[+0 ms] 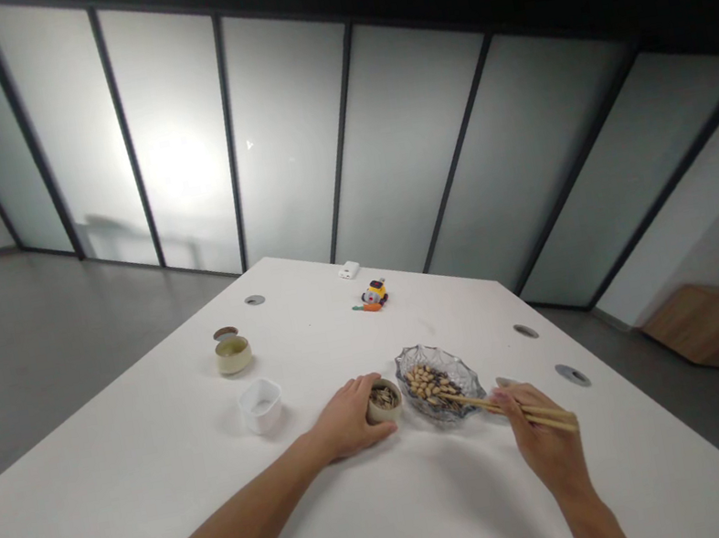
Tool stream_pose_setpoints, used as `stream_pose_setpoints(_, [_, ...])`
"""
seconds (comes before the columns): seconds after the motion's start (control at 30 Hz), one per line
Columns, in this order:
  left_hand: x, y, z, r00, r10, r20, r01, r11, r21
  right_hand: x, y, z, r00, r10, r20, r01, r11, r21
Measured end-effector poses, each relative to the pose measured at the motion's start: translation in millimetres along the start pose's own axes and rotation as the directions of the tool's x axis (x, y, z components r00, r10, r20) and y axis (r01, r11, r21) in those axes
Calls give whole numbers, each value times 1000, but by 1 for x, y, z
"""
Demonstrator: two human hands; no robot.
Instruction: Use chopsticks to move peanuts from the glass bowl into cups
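Note:
My left hand (pixel 353 419) is wrapped round the left side of a small round bowl (pixel 394 412) that stands on the table. Dark striped seeds, which look like sunflower seeds (pixel 383 396), lie inside it. Just right of it is a clear scalloped glass bowl (pixel 461 372), holding peanuts (pixel 423 380) on its left and dark seeds beside them. My right hand (pixel 541 432) grips a pair of wooden chopsticks (pixel 546 413). Their tips reach into the glass bowl among the seeds; whether anything is pinched between them is too small to tell.
On the white table (pixel 152 435), a white plastic cup (pixel 261 407) and a pale green bowl (pixel 234 356) stand to the left. Farther back lie a toy vehicle (pixel 375 292), a toy carrot (pixel 372 307) and a white box-like device (pixel 349 270). Cable grommets (pixel 573 375) dot the edges.

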State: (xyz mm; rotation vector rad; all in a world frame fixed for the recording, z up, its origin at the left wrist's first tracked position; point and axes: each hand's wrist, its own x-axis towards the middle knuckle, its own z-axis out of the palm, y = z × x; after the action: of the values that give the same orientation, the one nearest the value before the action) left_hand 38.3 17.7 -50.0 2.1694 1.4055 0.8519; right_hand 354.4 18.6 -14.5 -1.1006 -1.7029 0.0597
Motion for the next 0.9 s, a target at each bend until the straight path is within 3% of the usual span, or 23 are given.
stream_pose_setpoints(0.27, [-1,3,-3,1000,-8,4,8,1000,9,0,7,-3,1000,3,-6,-3,997,-81])
stream_pose_setpoints(0.47, [0,3,-3,1000,-9,10,9,1000,0,0,6,-1,999,-39,21,40,998,-41])
stream_pose_setpoints(0.9, [0,3,-2,1000,-16,8,16,1000,9,-1,10,-4,998,-57,-40,53,994,-96])
